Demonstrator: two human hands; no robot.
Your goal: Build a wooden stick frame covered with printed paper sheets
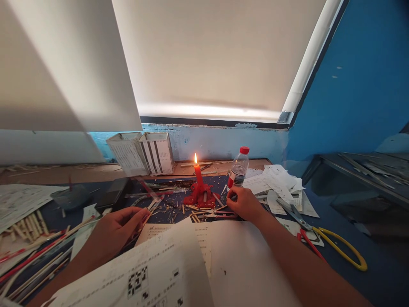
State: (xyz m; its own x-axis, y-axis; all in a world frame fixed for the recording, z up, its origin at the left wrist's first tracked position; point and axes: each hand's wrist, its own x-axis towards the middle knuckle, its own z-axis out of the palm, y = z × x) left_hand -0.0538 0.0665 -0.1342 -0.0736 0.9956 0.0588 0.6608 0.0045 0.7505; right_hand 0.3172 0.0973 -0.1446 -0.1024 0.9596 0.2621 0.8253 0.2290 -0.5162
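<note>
Most of my light filters in from the far side through pale blinds point(207, 55), with white glare along the lower edge, a slanting shadow across the left one, and my left hand point(123, 226) and right hand point(244, 204) left rather dim in front of it. The candle point(198, 175) adds one small bright flame, while the shelf point(377, 166) on the far right sinks into murk. The wide view stretches my forearms toward the near edges, and the grey pot point(70, 199) on the left looks smeared.
</note>
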